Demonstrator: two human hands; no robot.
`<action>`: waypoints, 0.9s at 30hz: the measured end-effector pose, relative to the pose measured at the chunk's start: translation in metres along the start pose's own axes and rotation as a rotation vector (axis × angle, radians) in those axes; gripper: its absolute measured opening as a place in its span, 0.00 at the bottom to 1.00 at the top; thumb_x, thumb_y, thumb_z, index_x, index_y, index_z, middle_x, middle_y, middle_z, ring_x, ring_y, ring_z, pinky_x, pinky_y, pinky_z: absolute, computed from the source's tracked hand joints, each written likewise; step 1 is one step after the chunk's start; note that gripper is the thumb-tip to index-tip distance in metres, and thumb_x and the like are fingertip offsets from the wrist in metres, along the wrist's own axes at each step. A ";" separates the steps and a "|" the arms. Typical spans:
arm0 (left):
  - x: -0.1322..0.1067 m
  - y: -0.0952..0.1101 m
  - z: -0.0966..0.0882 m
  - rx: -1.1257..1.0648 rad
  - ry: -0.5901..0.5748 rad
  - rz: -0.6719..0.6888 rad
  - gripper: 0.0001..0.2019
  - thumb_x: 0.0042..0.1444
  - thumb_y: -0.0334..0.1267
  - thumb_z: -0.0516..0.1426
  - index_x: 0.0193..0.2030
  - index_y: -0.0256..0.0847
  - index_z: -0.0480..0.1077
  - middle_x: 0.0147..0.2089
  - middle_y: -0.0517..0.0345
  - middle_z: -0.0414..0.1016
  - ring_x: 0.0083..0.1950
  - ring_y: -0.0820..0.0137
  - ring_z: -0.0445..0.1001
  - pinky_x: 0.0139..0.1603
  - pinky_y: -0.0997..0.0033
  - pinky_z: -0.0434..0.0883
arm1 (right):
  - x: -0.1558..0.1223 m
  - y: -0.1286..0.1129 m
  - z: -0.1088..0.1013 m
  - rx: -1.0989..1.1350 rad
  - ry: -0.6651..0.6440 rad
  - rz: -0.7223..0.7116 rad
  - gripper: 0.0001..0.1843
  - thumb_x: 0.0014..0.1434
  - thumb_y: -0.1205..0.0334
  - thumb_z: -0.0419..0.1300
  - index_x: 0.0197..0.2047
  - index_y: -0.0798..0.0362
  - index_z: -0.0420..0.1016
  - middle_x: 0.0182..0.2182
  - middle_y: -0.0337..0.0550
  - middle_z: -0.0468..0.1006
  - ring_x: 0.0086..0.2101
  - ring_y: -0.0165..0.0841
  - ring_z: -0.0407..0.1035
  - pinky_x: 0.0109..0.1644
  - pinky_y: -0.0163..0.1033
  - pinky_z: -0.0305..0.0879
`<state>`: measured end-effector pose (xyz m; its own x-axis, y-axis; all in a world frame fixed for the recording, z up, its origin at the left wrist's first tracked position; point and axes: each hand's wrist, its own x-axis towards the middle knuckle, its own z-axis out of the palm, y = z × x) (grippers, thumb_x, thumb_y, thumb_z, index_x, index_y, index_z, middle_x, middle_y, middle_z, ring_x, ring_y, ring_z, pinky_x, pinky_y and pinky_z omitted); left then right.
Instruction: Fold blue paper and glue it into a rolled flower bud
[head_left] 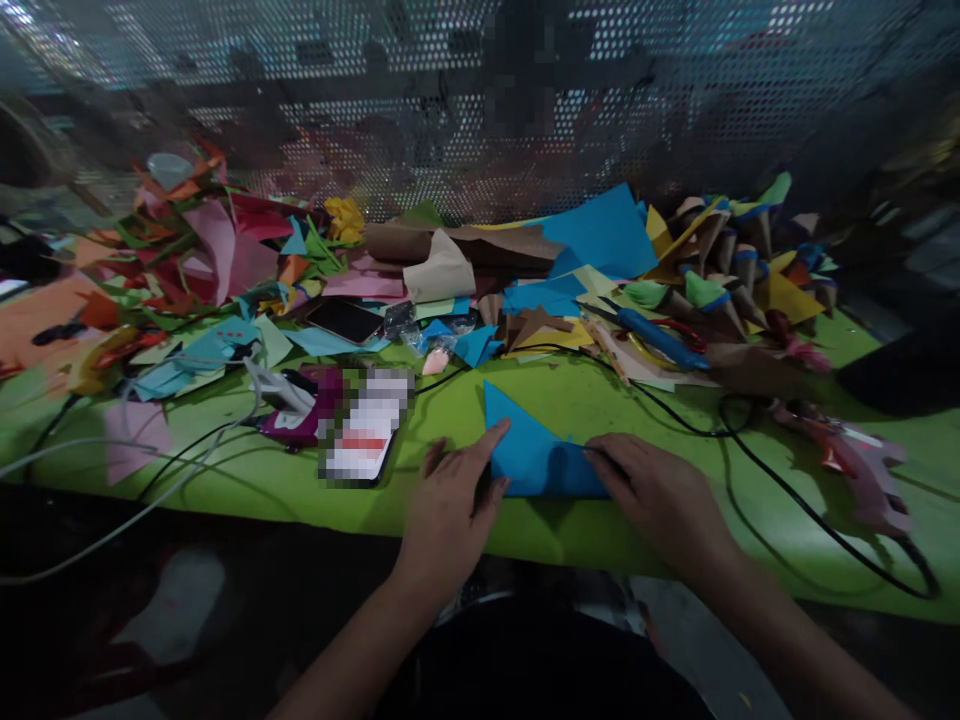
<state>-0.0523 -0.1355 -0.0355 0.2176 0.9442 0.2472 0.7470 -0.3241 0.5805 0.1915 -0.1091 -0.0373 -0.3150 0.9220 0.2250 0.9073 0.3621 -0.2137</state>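
Observation:
A blue paper sheet (531, 448), folded to a triangle shape, lies near the front edge of the green table (600, 400). My left hand (451, 505) rests flat beside the paper's left side, fingers stretched, the forefinger touching its edge. My right hand (654, 488) lies flat on the paper's right part, fingers pressed down on it. Neither hand grips anything.
A phone (367, 435) lies left of my hands, with white cables (187, 440) beside it. A black cable (735, 440) runs right to a glue gun (862, 470). Coloured paper scraps (217, 260), brown paper (465, 250) and paper cones (735, 260) heap at the back. A perforated screen (480, 120) stands behind.

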 end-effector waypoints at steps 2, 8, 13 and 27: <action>0.000 0.000 0.000 0.069 -0.015 0.054 0.24 0.67 0.34 0.52 0.68 0.53 0.57 0.51 0.58 0.78 0.52 0.65 0.76 0.65 0.47 0.62 | 0.000 -0.001 0.002 -0.026 0.028 -0.020 0.17 0.70 0.53 0.47 0.41 0.49 0.75 0.36 0.44 0.81 0.35 0.38 0.75 0.37 0.41 0.64; 0.000 -0.002 0.004 0.177 0.024 0.124 0.18 0.66 0.29 0.50 0.58 0.49 0.69 0.66 0.50 0.65 0.57 0.63 0.73 0.62 0.49 0.68 | 0.001 -0.005 0.002 -0.115 0.076 -0.023 0.15 0.70 0.55 0.48 0.41 0.50 0.75 0.33 0.43 0.79 0.30 0.37 0.73 0.30 0.40 0.57; -0.002 -0.002 0.004 0.259 -0.031 0.162 0.15 0.67 0.34 0.50 0.55 0.47 0.72 0.66 0.49 0.65 0.58 0.59 0.73 0.64 0.44 0.65 | 0.001 -0.008 0.002 -0.184 0.082 -0.023 0.12 0.69 0.57 0.51 0.42 0.50 0.74 0.35 0.44 0.79 0.33 0.38 0.72 0.34 0.41 0.58; -0.016 0.024 0.014 0.329 -0.272 0.413 0.34 0.65 0.55 0.49 0.72 0.42 0.49 0.74 0.55 0.52 0.75 0.60 0.48 0.73 0.50 0.53 | 0.006 -0.011 0.001 -0.160 0.046 -0.023 0.10 0.68 0.60 0.51 0.41 0.50 0.73 0.35 0.46 0.79 0.35 0.40 0.73 0.36 0.42 0.63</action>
<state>-0.0287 -0.1578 -0.0360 0.6526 0.7388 0.1682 0.7122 -0.6739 0.1965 0.1790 -0.1074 -0.0347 -0.3269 0.9050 0.2721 0.9338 0.3536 -0.0543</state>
